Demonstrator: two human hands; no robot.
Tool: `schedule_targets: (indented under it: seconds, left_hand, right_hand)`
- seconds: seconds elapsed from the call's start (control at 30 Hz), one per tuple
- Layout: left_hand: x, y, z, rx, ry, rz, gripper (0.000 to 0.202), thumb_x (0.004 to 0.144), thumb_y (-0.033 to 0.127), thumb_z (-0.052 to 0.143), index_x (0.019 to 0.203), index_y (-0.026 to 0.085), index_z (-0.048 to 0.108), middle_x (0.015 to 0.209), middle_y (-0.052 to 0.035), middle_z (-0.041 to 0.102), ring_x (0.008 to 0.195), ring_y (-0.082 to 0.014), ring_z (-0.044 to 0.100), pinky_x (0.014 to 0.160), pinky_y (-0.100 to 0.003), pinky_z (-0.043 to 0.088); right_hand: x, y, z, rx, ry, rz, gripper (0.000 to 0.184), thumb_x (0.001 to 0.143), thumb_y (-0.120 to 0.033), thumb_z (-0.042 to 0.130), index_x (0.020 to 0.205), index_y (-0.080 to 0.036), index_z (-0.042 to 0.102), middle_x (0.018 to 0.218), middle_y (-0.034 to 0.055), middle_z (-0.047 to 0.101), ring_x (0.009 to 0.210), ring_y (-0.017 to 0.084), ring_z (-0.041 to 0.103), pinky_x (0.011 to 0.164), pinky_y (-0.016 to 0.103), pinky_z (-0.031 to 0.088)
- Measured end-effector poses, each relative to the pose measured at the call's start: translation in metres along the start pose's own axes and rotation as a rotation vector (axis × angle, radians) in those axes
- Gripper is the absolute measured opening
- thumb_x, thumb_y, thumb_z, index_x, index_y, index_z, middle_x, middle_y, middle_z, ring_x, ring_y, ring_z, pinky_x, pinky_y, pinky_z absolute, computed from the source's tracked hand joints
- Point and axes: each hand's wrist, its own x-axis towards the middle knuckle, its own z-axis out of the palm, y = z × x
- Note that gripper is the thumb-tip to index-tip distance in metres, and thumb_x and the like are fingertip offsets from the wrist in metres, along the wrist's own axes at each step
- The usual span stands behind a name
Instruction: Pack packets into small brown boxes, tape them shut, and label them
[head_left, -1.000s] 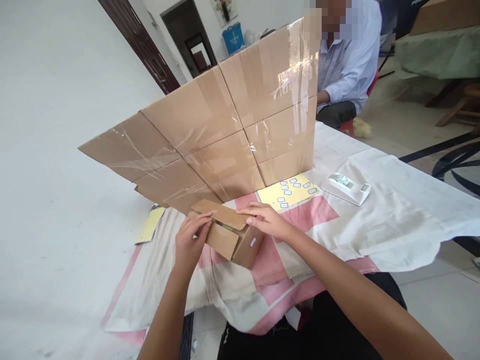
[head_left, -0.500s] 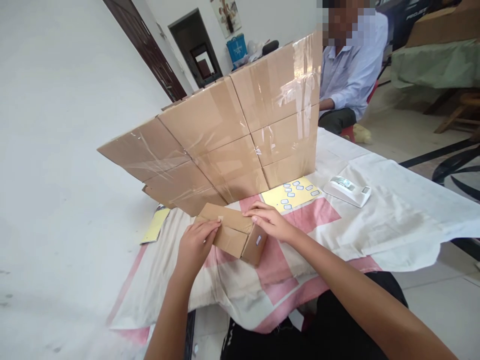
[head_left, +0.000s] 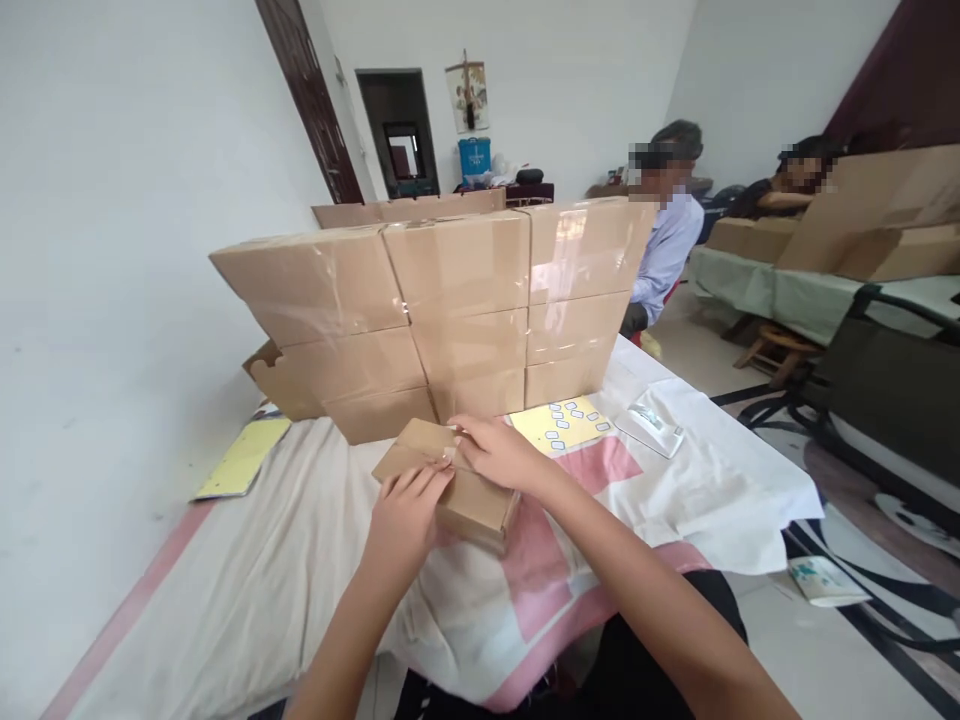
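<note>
A small closed cardboard box (head_left: 480, 505) lies at a slant on the cloth in front of me. Across the middle of its top is a small shiny piece of clear tape (head_left: 448, 455). My left hand (head_left: 411, 500) grips the box at its near left side, fingers bent together over the top with their tips by the tape. My right hand (head_left: 491, 452) comes from the right, fingers curled over the far part of the top and the thumb side close to the tape. Whether either hand pinches the tape itself is hidden.
A wall of taped cardboard boxes (head_left: 469, 345) stands just behind. Yellow sheets with small labels (head_left: 566, 428) lie right, a white device (head_left: 652, 428) beyond, a yellow booklet (head_left: 244, 460) left. Cloth (head_left: 285, 560) covers the table. One person (head_left: 671, 235) sits beyond; another is farther right.
My view has levelled and swung right. My right hand has moved left along the box top, from near its right end to the tape beside my left hand, which stays on the box.
</note>
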Motion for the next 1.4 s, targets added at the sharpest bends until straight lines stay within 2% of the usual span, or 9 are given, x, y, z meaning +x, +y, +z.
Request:
schedule_targets:
  seconds: [0.1, 0.2, 0.37, 0.57, 0.7, 0.83, 1.1, 1.3, 1.4]
  left_hand:
    - [-0.003, -0.001, 0.007, -0.097, 0.078, -0.013, 0.050, 0.085, -0.001, 0.041, 0.121, 0.022, 0.067, 0.125, -0.0018, 0.074, 0.113, -0.0234, 0.064, 0.089, -0.040, 0.041]
    - [-0.006, -0.004, 0.014, -0.231, 0.147, -0.063, 0.040, 0.093, 0.006, 0.042, 0.113, 0.026, 0.070, 0.117, -0.0002, 0.076, 0.108, -0.0221, 0.064, 0.087, -0.040, 0.038]
    - [-0.010, -0.006, 0.020, -0.351, 0.266, -0.082, 0.034, 0.096, 0.008, 0.043, 0.103, 0.026, 0.071, 0.112, 0.0001, 0.078, 0.106, -0.0212, 0.065, 0.084, -0.040, 0.035]
    - [-0.010, -0.012, 0.023, -0.426, 0.299, -0.048, 0.031, 0.097, 0.011, 0.044, 0.104, 0.025, 0.070, 0.114, 0.0017, 0.077, 0.109, -0.0211, 0.064, 0.086, -0.039, 0.035]
    - [-0.013, -0.014, 0.027, -0.412, 0.320, -0.032, 0.028, 0.098, 0.012, 0.045, 0.106, 0.025, 0.069, 0.114, 0.0015, 0.077, 0.107, -0.0210, 0.064, 0.085, -0.039, 0.035]
    - [-0.015, -0.015, 0.035, -0.313, 0.382, 0.014, 0.027, 0.096, 0.011, 0.046, 0.107, 0.024, 0.068, 0.111, 0.0000, 0.078, 0.099, -0.0216, 0.064, 0.081, -0.039, 0.034]
    - [-0.017, -0.016, 0.044, -0.196, 0.461, 0.048, 0.027, 0.097, 0.015, 0.041, 0.106, 0.024, 0.066, 0.103, -0.0034, 0.079, 0.094, -0.0239, 0.065, 0.082, -0.040, 0.035]
    - [-0.030, -0.017, 0.052, -0.250, 0.427, 0.010, 0.028, 0.094, 0.020, 0.043, 0.107, 0.027, 0.066, 0.104, -0.0056, 0.078, 0.093, -0.0263, 0.065, 0.083, -0.042, 0.036]
    - [-0.033, -0.018, 0.060, -0.331, 0.456, 0.084, 0.026, 0.091, 0.019, 0.046, 0.105, 0.028, 0.065, 0.099, -0.0075, 0.077, 0.091, -0.0281, 0.064, 0.082, -0.044, 0.039]
  right_hand:
    - [0.015, -0.007, 0.009, -0.142, -0.140, 0.113, 0.043, 0.101, -0.038, 0.051, 0.139, -0.020, 0.059, 0.132, 0.0133, 0.069, 0.120, 0.029, 0.065, 0.097, 0.041, 0.049]
    - [0.019, -0.004, 0.012, -0.237, -0.163, 0.163, 0.048, 0.097, -0.047, 0.058, 0.138, -0.022, 0.061, 0.129, 0.0112, 0.071, 0.118, 0.029, 0.066, 0.096, 0.039, 0.049]
    - [0.020, -0.008, 0.014, -0.281, -0.160, 0.213, 0.041, 0.099, -0.041, 0.057, 0.137, -0.026, 0.063, 0.127, 0.0080, 0.073, 0.117, 0.027, 0.067, 0.097, 0.036, 0.049]
    - [0.025, -0.010, 0.019, -0.262, -0.120, 0.220, 0.036, 0.105, -0.038, 0.046, 0.131, -0.024, 0.067, 0.126, 0.0069, 0.073, 0.117, 0.025, 0.067, 0.099, 0.037, 0.049]
    - [0.020, -0.012, 0.019, -0.271, -0.107, 0.186, 0.040, 0.104, -0.043, 0.047, 0.133, -0.022, 0.065, 0.130, 0.0081, 0.072, 0.120, 0.025, 0.066, 0.100, 0.037, 0.048]
    - [0.015, -0.012, 0.019, -0.326, -0.129, 0.159, 0.056, 0.093, -0.059, 0.063, 0.135, -0.022, 0.062, 0.127, 0.0105, 0.072, 0.114, 0.029, 0.068, 0.092, 0.037, 0.050]
    - [0.013, -0.011, 0.021, -0.389, -0.150, 0.149, 0.042, 0.102, -0.054, 0.046, 0.123, -0.022, 0.064, 0.116, 0.0108, 0.075, 0.102, 0.029, 0.071, 0.078, 0.036, 0.050]
    - [-0.007, -0.025, 0.023, -0.542, -0.073, 0.137, 0.044, 0.102, -0.058, 0.042, 0.113, -0.021, 0.063, 0.112, 0.0051, 0.075, 0.101, 0.025, 0.070, 0.079, 0.034, 0.054]
    - [-0.038, -0.037, 0.019, -0.583, -0.050, 0.116, 0.063, 0.096, -0.066, 0.048, 0.131, -0.014, 0.057, 0.122, 0.0133, 0.071, 0.103, 0.029, 0.068, 0.083, 0.039, 0.055]
